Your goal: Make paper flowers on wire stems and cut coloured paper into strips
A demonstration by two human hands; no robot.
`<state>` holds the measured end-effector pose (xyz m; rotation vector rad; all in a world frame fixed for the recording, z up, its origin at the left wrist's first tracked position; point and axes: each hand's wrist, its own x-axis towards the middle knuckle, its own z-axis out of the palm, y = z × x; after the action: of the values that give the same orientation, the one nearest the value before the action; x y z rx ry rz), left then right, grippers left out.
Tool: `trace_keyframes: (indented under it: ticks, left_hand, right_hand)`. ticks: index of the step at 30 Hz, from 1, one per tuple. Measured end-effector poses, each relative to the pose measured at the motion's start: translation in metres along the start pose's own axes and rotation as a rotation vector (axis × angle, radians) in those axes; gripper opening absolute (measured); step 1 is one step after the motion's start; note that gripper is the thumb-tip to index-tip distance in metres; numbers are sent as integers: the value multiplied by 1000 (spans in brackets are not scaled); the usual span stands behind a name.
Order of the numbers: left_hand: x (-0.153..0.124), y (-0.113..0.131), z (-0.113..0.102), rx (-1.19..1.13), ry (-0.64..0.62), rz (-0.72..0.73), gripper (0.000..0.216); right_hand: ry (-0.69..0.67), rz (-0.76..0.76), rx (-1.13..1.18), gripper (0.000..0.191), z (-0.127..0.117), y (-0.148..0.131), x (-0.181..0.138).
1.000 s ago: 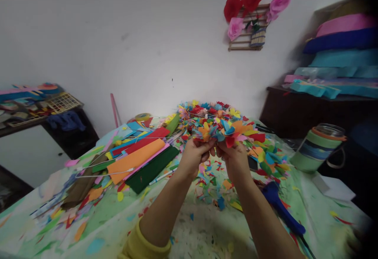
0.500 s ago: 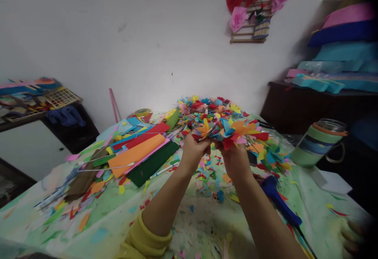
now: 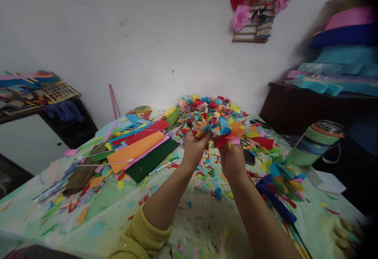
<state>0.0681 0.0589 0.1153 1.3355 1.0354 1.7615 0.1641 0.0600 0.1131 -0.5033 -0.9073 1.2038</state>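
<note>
Both hands are raised over the middle of the table, holding a strand of multicoloured paper flowers (image 3: 232, 131). My left hand (image 3: 195, 150) is closed around the strand's left part, near an orange and blue flower (image 3: 203, 128). My right hand (image 3: 232, 158) grips it beneath a blue, orange and red flower; fingertips of both hands are mostly hidden. More flowers trail off to the right, and a blue-and-green cluster (image 3: 282, 176) hangs beside a blue glue gun (image 3: 279, 204). Behind the hands lies a heap of paper flowers (image 3: 206, 105).
Left of the hands lie coloured paper sheets (image 3: 136, 148), a white marker (image 3: 163, 167) and a tape roll (image 3: 142, 109). A green flask (image 3: 314, 145) stands right, near a dark phone (image 3: 249, 157). Paper scraps litter the cloth. Brownish finger-like shapes (image 3: 345, 233) show at the right edge.
The strand's right end has come down and toward me, now beside the glue gun. Both hands keep their hold with a slight shift. The view has turned slightly.
</note>
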Motion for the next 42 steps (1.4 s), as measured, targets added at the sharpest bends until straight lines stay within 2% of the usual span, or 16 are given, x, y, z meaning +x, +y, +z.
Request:
trace_keyframes:
  ticks: [3,7,13,25,32,35,39,42]
  left_hand:
    - [-2,2,0,99,-22,73,29]
    - [-5,3,2,212,-16,175,27]
    - [-7,2,3,219,-35,224,31]
    - [-6,2,4,140,-44,133,25]
    - [-2,7,2,168,31,120,15]
    - [-2,8,1,195,41,144,11]
    - [-4,9,2,229,17,221,11]
    - [-4,9,3,178,-50,145,20]
  right_hand:
    - [30,75,101,9,-1,0,3]
    - [-32,121,154,12,-4,1,6]
    - [-55,134,176,14,-5,2,6]
    - [-72,129,162,18,-7,6,6]
    - [-37,143,160,14,-2,5,6]
    - [-12,125,162,19,0,5,6]
    - [41,116,195,21,0,2,6]
    - [26,113,179,22,-1,0,7]
